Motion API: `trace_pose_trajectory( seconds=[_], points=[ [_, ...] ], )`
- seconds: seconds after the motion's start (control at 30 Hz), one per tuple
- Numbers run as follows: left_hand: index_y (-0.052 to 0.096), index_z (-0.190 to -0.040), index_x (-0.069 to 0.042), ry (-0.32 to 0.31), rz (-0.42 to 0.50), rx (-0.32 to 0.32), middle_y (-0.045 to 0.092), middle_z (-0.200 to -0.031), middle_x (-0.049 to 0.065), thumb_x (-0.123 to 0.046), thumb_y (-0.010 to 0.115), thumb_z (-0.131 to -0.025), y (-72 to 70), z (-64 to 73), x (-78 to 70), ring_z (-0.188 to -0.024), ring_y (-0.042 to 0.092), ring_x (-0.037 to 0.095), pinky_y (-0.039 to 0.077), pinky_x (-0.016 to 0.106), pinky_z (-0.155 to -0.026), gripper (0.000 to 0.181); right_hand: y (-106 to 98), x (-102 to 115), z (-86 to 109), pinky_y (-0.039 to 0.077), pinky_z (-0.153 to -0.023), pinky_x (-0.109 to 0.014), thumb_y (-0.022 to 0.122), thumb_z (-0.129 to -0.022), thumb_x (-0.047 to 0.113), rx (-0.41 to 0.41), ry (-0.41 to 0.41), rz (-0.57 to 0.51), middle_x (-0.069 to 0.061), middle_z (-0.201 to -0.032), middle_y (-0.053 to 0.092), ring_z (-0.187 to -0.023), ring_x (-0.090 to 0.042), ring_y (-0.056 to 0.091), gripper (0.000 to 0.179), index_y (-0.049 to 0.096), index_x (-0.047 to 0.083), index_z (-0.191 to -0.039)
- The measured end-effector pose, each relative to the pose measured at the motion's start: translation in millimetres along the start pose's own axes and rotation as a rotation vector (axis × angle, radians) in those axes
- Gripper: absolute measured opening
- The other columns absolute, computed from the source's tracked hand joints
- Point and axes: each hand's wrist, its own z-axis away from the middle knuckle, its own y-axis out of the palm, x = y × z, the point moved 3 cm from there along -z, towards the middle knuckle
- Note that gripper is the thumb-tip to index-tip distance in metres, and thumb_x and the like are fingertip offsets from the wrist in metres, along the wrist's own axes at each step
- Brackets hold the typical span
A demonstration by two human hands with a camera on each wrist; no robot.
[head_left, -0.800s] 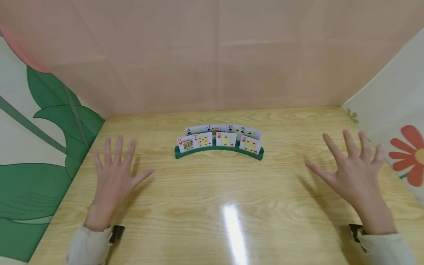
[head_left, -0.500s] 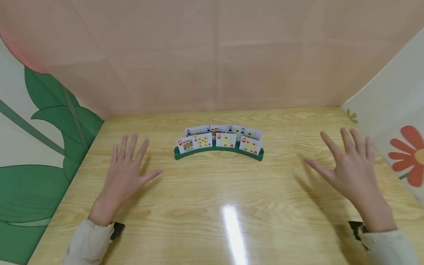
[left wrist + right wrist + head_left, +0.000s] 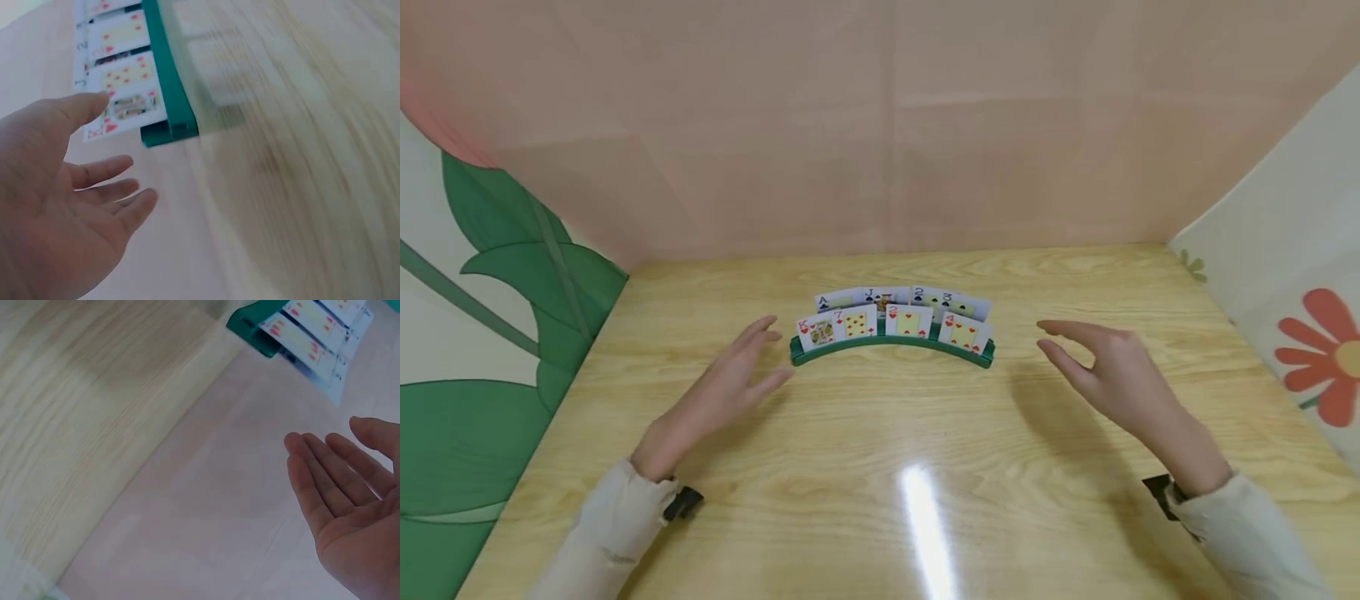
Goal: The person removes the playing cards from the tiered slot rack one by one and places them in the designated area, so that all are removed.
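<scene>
Cards [image 3: 908,321] stand in a rack [image 3: 882,338] on the desk [image 3: 820,450]; left hand [image 3: 722,390] near its nine o'clock, right hand [image 3: 1123,373] near its three, both wide.

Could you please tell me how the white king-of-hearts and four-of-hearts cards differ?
The white king-of-hearts card shows a multicoloured figure; the white four-of-hearts card has none. In the head view, the king stands toward the left end of the curved green rack, the four toward its right; the king's top edge rises rightward, the four's falls. Both bear red hearts.
</scene>
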Motion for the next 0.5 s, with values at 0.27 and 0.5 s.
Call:
trace_pose_trajectory(
  seconds=[0.27,0.5],
  points=[
    [0.026,-0.151,0.000,-0.063,0.375,0.071,0.037,-0.150,0.021,-0.019,0.066,-0.098,18.5,-19.2,-1.9,-0.134,0.045,0.036,0.042,0.047,-0.106,0.069,15.1,10.0,-22.8,0.056,-0.068,-0.042,0.071,-0.092,0.007,-0.009,-0.076,-0.060,-0.007,-0.103,0.075,-0.082,-0.019,0.072,0.022,0.073,0.005,-0.114],
    [0.027,-0.151,-0.002,-0.183,0.591,0.107,0.040,-0.148,0.021,-0.011,0.065,-0.097,28.1,-29.6,-7.9,-0.135,0.044,0.037,0.039,0.049,-0.108,0.067,31.2,14.8,-40.9,0.057,-0.067,-0.040,0.070,-0.092,0.006,-0.019,-0.127,-0.134,-0.007,-0.100,0.076,-0.083,-0.021,0.073,0.020,0.074,0.004,-0.111]
  ],
)
